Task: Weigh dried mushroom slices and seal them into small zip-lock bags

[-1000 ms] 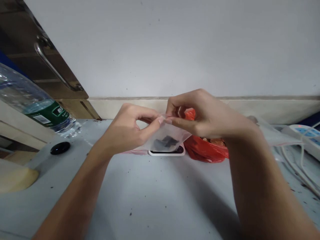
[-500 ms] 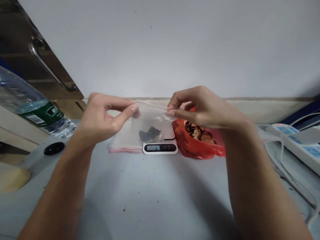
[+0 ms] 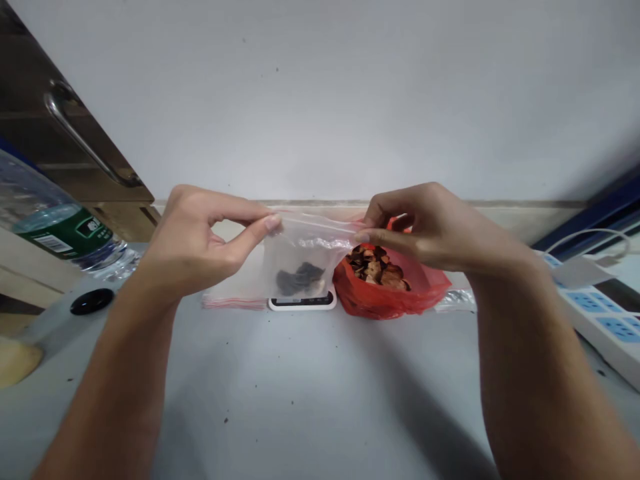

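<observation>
Between both hands hangs a clear zip-lock bag point(image 3: 305, 243) with dark dried pieces point(image 3: 300, 279) at its bottom. My left hand point(image 3: 215, 237) pinches its upper left corner between thumb and fingers. At the other end of the zip strip, my right hand point(image 3: 415, 223) is closed on the upper right edge. Behind and below the bag is a small white digital scale point(image 3: 303, 304), its display mostly covered. A stack of flat zip-lock bags point(image 3: 233, 297) lies left of the scale. To its right sits an open red plastic bag point(image 3: 380, 305) of dried brown slices point(image 3: 377, 269).
A water bottle point(image 3: 65, 233) and a black oval object point(image 3: 92, 301) are on the left. A white power strip point(image 3: 600, 313) with cables is at the right. Some clear plastic point(image 3: 457, 300) lies beside the red bag. A pale wall point(image 3: 320, 100) rises behind the table.
My right hand has slid right along the zip strip, away from my left hand. The zip-lock bag hangs slightly lower and now covers more of the scale. The view has shifted a little.
</observation>
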The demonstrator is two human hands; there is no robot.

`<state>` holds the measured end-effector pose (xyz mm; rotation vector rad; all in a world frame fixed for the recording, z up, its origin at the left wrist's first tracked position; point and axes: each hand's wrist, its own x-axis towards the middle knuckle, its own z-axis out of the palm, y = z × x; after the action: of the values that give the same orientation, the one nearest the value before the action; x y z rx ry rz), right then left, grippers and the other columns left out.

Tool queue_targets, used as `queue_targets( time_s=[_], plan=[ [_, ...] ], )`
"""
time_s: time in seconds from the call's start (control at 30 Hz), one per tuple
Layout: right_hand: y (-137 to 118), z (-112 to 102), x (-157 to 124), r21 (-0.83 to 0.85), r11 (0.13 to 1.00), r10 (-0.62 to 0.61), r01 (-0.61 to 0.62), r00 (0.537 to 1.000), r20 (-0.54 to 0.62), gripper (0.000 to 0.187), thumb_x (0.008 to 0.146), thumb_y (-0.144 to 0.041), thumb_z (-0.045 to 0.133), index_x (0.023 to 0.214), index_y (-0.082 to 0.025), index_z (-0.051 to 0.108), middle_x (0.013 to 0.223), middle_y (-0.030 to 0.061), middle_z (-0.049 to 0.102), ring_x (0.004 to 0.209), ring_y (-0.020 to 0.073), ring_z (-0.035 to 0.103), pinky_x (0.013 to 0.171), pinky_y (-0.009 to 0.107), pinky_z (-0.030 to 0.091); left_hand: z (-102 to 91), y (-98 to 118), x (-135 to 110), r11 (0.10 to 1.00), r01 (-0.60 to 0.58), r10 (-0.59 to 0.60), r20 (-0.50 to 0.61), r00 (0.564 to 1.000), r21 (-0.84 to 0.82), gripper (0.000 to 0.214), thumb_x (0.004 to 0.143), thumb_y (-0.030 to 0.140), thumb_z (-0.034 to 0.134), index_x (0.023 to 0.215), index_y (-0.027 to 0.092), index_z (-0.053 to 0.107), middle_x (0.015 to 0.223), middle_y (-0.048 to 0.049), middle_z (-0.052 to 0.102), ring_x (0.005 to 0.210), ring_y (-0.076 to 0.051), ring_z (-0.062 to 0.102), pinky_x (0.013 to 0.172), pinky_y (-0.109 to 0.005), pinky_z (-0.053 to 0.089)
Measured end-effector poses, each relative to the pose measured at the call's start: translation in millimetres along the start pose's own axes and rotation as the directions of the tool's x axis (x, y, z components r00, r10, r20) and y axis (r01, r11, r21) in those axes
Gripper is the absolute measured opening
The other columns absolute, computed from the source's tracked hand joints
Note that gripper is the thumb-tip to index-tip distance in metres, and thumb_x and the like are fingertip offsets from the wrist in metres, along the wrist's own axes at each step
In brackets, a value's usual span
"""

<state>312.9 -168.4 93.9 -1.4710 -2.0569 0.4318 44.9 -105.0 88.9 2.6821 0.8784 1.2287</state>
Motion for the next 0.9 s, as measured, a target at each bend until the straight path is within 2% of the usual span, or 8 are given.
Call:
queue_targets(
  time_s=[0.13,0.27,0.4,0.53,0.67,0.73,0.8,0.9],
  plan=[
    [0,3,-1,0.052,0.998,-0.041,0.036,0.994,0.1,0.015,0.085,-0.033,0.064,0.075,-0.022,0.064,0.071,0.0022,0.068,0.069,0.0181,0.061,0.066,0.032,0.048,5.8,16,11,0.996,-0.073,0.067,-0.099,0.993,-0.049,0.011,0.089,0.024,0.076,0.082,0.03,0.082,0.088,0.0064,0.084,0.081,-0.02,0.08,0.069,-0.027,0.064],
    [-1,21,-3,0.13,0.987,-0.12,0.095,0.971,0.206,0.026,0.091,-0.042,0.064,0.076,-0.02,0.064,0.068,-0.0021,0.058,0.061,0.0135,0.052,0.058,0.028,0.043,22.7,38,27,0.952,-0.281,0.282,-0.015,0.959,-0.116,0.013,0.09,0.021,0.077,0.082,0.03,0.081,0.087,0.0079,0.083,0.077,-0.016,0.079,0.071,-0.025,0.064],
    [9,26,-15,0.232,0.972,-0.06,0.032,0.991,0.118,0.028,0.099,-0.038,0.054,0.084,-0.019,0.069,0.068,-0.0013,0.06,0.061,0.0137,0.055,0.058,0.028,0.047,37.3,55,34,0.914,-0.397,0.407,-0.18,0.896,0.087,0.01,0.094,0.021,0.073,0.087,0.027,0.078,0.094,0.0043,0.083,0.084,-0.017,0.078,0.075,-0.027,0.063],
    [33,6,-38,0.36,0.932,0.088,-0.03,0.986,-0.144,0.034,0.098,-0.038,0.056,0.123,-0.023,0.074,0.1,0.0047,0.079,0.09,0.0238,0.074,0.08,0.04,0.062,42.3,57,29,0.894,-0.379,0.443,-0.341,0.829,0.239,0.009,0.09,0.011,0.074,0.091,0.021,0.074,0.091,-0.0002,0.08,0.083,-0.015,0.074,0.073,-0.027,0.06],
    [69,-10,-67,0.052,0.98,0.19,-0.192,0.82,-0.54,0.042,0.101,-0.033,0.049,0.137,-0.028,0.071,0.13,0.0061,0.076,0.121,0.0329,0.071,0.103,0.053,0.057,56.0,45,18,0.928,-0.372,0.371,-0.082,0.925,0.0,0.014,0.097,0.01,0.065,0.089,0.018,0.074,0.096,-0.0035,0.079,0.086,-0.015,0.074,0.079,-0.027,0.06],
    [91,-7,-82,-0.22,0.93,0.111,-0.295,0.795,-0.597,0.047,0.099,-0.022,0.048,0.14,-0.028,0.069,0.141,0.0064,0.071,0.132,0.0347,0.064,0.112,0.055,0.052,66.3,39,12,0.934,-0.342,0.35,0.068,0.934,-0.107,0.018,0.098,0.011,0.062,0.088,0.017,0.076,0.098,-0.0042,0.079,0.086,-0.015,0.074,0.08,-0.027,0.06],
    [112,1,-95,-0.434,0.859,0.033,-0.274,0.874,-0.485,0.054,0.093,-0.015,0.047,0.141,-0.024,0.069,0.149,0.0093,0.064,0.14,0.0355,0.058,0.117,0.057,0.047,75.4,35,7,0.948,-0.285,0.309,0.191,0.932,-0.143,0.021,0.099,0.012,0.06,0.088,0.017,0.077,0.101,-0.0041,0.079,0.087,-0.016,0.074,0.077,-0.027,0.059],
    [130,15,-109,-0.543,0.81,0.091,-0.221,0.962,-0.256,0.049,0.092,-0.025,0.053,0.136,-0.022,0.073,0.15,0.0138,0.062,0.143,0.0402,0.054,0.114,0.063,0.049,83.2,33,0,0.962,-0.225,0.263,0.302,0.916,-0.155,0.022,0.1,0.015,0.06,0.089,0.018,0.079,0.104,-0.0047,0.079,0.091,-0.018,0.074,0.078,-0.028,0.058]
  ],
)
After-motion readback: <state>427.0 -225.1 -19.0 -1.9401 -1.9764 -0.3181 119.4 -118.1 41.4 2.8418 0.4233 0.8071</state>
